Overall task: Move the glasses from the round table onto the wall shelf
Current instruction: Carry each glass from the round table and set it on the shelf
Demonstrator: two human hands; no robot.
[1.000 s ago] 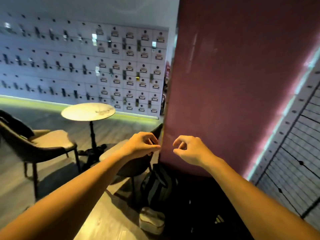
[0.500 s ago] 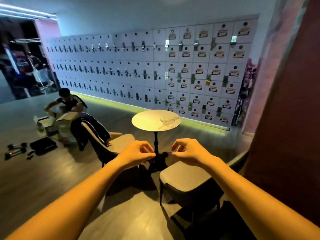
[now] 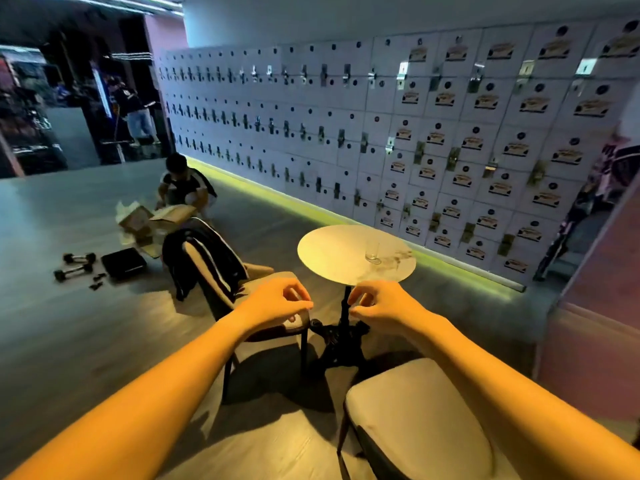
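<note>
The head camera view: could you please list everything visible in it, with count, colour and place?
glass: one, clear, right part of the round table
round table: one, pale top, black pedestal, centre
chairs: two, beige seats, left of table and near right
jacket: one, black, draped over left chair's back
lockers: many, white, back wall
dumbbells: two, dark, floor at left
cardboard boxes: open, brown, floor
crouching person: one, by the boxes
left hand: empty, fingers curled
right hand: empty, fingers curled
</note>
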